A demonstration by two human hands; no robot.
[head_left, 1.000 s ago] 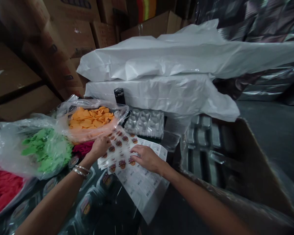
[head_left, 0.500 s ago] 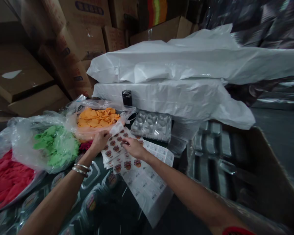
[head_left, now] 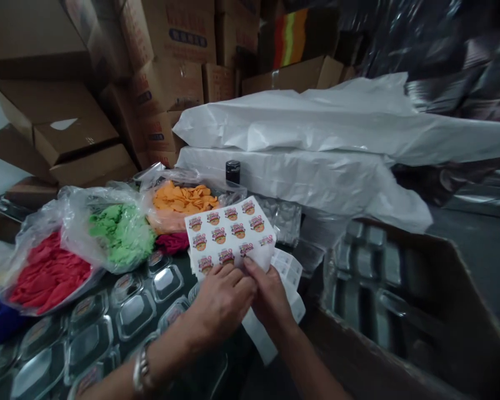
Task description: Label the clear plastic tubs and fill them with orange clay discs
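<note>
**packer_joe:** So what's different from a second ago? The sticker sheet [head_left: 229, 233] was lying flat on the tabletop back then, with both hands spread loosely on top of it.

**tray_lady:** Yeah, now it's lifted. Both hands have closed on its bottom edge: left hand [head_left: 220, 297] pinching the lower left part, right hand [head_left: 270, 294] right beside it, fingers touching the left ones. The sheet stands up just above the knuckles, printed side facing the camera.

**packer_joe:** And the other sheets?

**tray_lady:** The barcode labels [head_left: 289, 266] stayed down, just past the right hand. My read: with the sheet up and the fingertips working at one of the bottom stickers, a sticker is about to be peeled, though I can't tell whether one has come loose yet.

**packer_joe:** Anything near?

**tray_lady:** Lidded trays [head_left: 133, 311] sit left of the left hand, some already carrying a sticker. Beyond the sheet are bags of orange chips [head_left: 181, 200], green chips [head_left: 120, 233] and red chips [head_left: 50, 275].
</note>
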